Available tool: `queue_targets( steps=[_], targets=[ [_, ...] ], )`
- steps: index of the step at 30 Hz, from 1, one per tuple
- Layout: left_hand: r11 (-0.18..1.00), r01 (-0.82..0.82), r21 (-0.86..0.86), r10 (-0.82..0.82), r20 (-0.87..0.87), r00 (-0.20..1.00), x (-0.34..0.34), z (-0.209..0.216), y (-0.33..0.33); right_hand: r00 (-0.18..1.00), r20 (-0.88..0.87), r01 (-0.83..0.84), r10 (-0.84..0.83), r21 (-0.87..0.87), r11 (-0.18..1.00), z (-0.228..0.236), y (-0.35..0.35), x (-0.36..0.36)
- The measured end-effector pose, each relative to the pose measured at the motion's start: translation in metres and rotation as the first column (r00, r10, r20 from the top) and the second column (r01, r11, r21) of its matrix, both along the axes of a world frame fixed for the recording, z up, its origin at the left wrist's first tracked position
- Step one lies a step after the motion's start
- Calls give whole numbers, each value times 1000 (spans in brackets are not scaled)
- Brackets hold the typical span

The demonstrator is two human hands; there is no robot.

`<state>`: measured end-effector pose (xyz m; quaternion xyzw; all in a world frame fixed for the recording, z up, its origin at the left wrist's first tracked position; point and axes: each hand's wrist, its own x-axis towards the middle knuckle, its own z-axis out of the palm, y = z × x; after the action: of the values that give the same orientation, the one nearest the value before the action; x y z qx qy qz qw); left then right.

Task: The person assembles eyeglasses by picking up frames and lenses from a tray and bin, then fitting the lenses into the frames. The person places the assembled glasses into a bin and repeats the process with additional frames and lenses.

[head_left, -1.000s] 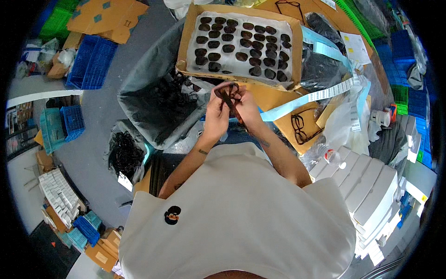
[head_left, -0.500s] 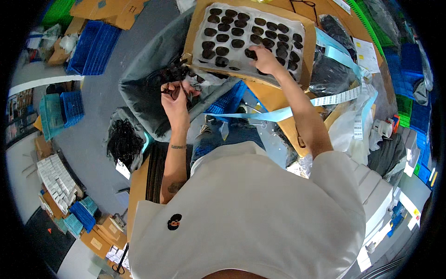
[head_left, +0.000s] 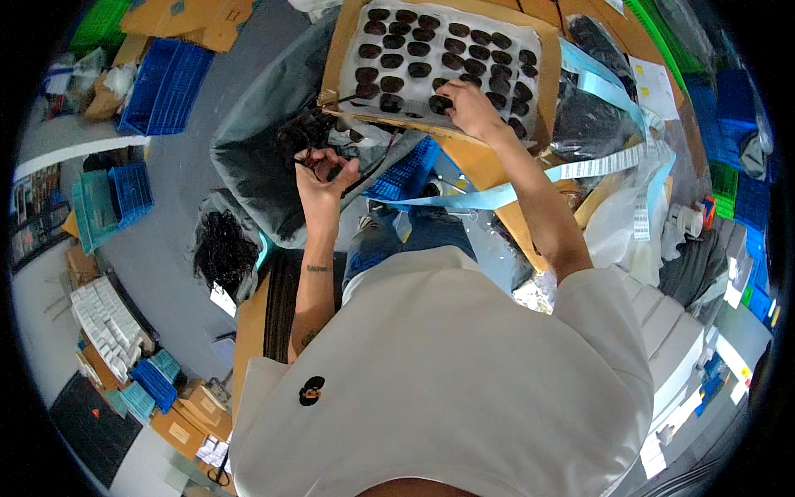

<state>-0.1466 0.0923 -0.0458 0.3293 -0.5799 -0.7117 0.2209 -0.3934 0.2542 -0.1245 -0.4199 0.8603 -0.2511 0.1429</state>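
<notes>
A cardboard tray with a white liner holds several rows of dark lenses. At its near edge my right hand pinches one dark sunglass lens between thumb and fingers. To the left and lower, my left hand is closed on a dark, thin eyeglass frame; a slender temple sticks out past the fingers. The fingers partly hide the frame. Behind that hand, a large grey bag lies open with a tangle of dark frames at its mouth.
A light blue label strip runs across below the tray to the right. Beneath the tray is a blue basket. Clear plastic wrap lies right of my right forearm. A bag of black pieces sits at left.
My right hand has shifted slightly left and closed on a lens at the tray's near edge. My left hand has moved a little right and turned, and the frame's temple now shows.
</notes>
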Motion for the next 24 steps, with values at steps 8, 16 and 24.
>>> queue_targets(
  steps=[8, 16, 24],
  targets=[
    [362, 541, -759, -538, 304, 786, -45, 56, 62, 987, 160, 97, 4, -619, 779, 179, 86, 98],
    [-316, 320, -893, -885, 399, 240, -89, 49, 148, 839, 410, 458, -358, -177, 871, 162, 200, 178],
    [-359, 115, -926, -926, 368, 78, -145, -36, 271, 705, -284, 661, -650, -68, 747, 63, 294, 182]
  ],
)
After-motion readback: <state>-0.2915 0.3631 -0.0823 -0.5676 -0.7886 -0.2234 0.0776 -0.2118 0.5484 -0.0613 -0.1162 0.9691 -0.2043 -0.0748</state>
